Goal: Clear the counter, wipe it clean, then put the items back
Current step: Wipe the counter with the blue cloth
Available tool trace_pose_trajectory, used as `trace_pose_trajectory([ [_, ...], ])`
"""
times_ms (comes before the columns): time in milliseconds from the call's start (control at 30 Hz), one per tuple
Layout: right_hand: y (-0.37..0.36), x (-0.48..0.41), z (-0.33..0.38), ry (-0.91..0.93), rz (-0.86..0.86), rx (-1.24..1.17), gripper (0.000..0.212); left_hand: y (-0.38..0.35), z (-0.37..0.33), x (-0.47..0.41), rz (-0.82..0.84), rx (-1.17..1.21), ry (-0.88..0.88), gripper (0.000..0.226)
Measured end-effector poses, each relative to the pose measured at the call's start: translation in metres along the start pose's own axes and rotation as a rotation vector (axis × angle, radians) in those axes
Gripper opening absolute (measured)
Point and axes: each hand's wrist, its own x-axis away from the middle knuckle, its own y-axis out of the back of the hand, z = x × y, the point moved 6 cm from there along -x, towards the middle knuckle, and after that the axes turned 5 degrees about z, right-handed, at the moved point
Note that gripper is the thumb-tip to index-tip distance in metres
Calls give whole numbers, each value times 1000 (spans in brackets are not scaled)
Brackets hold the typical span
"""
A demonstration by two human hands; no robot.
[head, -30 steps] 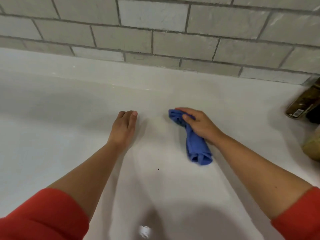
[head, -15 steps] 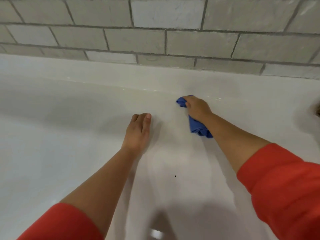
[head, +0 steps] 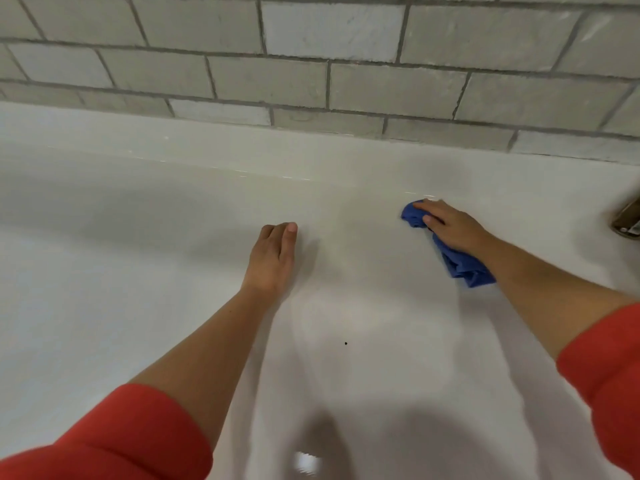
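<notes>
Right hand (head: 453, 230) slid blue cloth (head: 464, 268) rightward, nearer brown object (head: 628, 221).

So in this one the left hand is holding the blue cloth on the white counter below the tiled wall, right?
Not quite: the head view shows the right hand holding the blue cloth on the white counter below the tiled wall. The left hand rests bare on the counter.
</notes>
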Motion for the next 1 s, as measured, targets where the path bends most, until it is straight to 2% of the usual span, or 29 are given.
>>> trace_pose_trajectory([
  [133, -24, -3, 21, -6, -50, 222, 45, -1, 1, 0, 17, 31, 23, 40],
  [233, -42, 7, 50, 56, -27, 285, 47, -1, 4, 0, 22, 64, 39, 41],
  [400, -78, 41, 101, 180, 25, 308, 47, 1, 6, 1, 20, 140, 55, 42],
  [567, -109, 78, 145, 254, 72, 314, 48, 10, 4, 8, 2, 313, 62, 43],
  [733, -126, 120, 173, 340, 60, 188, 44, 19, -6, 27, 112, 239, -51, 41],
  [1000, -162, 182, 206, 335, 103, 146, 44, 65, -5, 68, 132, 236, -138, 41],
])
